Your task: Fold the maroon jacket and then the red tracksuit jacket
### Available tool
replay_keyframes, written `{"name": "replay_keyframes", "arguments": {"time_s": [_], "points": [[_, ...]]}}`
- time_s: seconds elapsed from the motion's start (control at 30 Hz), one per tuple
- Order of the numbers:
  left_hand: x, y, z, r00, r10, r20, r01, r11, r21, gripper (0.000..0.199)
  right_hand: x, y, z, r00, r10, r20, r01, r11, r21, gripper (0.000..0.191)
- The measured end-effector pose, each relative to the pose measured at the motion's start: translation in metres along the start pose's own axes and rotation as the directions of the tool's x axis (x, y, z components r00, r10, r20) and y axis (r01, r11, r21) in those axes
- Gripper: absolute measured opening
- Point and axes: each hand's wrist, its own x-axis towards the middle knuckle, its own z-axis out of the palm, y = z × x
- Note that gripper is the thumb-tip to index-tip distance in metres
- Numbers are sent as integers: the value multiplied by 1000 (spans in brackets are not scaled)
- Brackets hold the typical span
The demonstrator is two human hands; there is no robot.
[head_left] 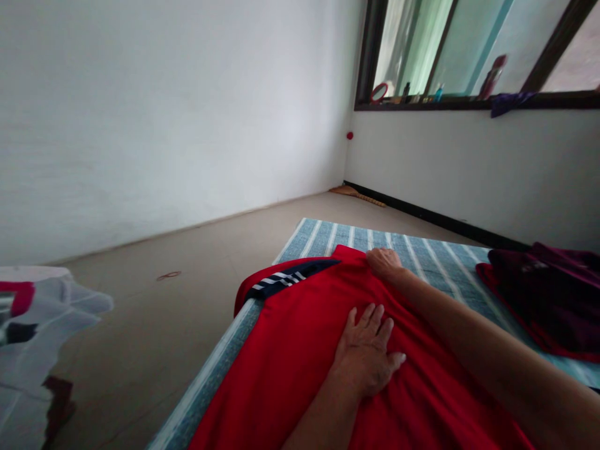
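Note:
A red sports shirt [300,337] with a navy panel and white stripes lies spread over the blue-and-white striped mat [309,234]. Part of its striped side hangs over the mat's left edge. My left hand [368,353] rests palm down on the middle of the shirt, fingers spread. Farther up, my right hand [385,260] has its fingers curled at the shirt's top right edge, fingertips partly hidden. The lower part of the shirt runs out of view at the bottom.
Dark purple folded clothing [548,294] with red cloth under it sits on the mat's right. A white plastic bag [42,337] stands at the left. On the floor lies a reddish loop [169,275]. A window sill [450,103] holds a mirror and bottles.

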Motion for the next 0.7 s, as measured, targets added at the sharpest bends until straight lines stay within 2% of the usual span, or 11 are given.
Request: {"name": "replay_keyframes", "arguments": {"time_s": [0.17, 0.4, 0.53, 0.7], "points": [[0, 2, -2, 1000, -19, 4, 19, 1000, 5, 64, -7, 3, 1, 991, 42, -128, -49, 998, -51, 24], [3, -1, 3, 999, -23, 27, 22, 1000, 12, 64, -13, 6, 6, 977, 132, -166, -132, 991, 12, 25], [2, -5, 8, 1000, -11, 0, 11, 1000, 28, 64, -31, 24, 2, 964, 222, -144, -218, 975, 44, 34], [2, -7, 8, 1000, 10, 3, -10, 999, 47, 65, -75, 46, 8, 964, 268, -5, -267, 962, 57, 40]]}}
